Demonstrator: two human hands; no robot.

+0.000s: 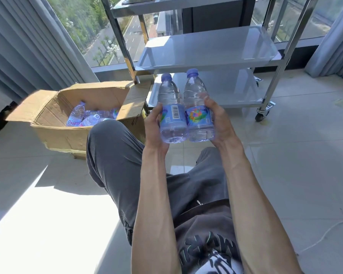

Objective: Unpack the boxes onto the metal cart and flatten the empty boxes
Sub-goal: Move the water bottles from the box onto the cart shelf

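1. Metal cart (206, 48): stands by the window, middle and lower shelves bare where visible.
2. Cardboard box (67, 135): on the floor left of the cart, flaps open, several water bottles (77, 115) lying inside.
3. Left hand (153, 127): fingers curled round the left bottle (171, 109), held upright in front of the cart's lower shelf.
4. Right hand (219, 123): fingers wrapped round the right bottle (198, 107), upright, touching the left bottle.

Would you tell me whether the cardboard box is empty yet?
Not empty. The box stands open, flaps spread, with several bottles lying inside. How many remain cannot be told.
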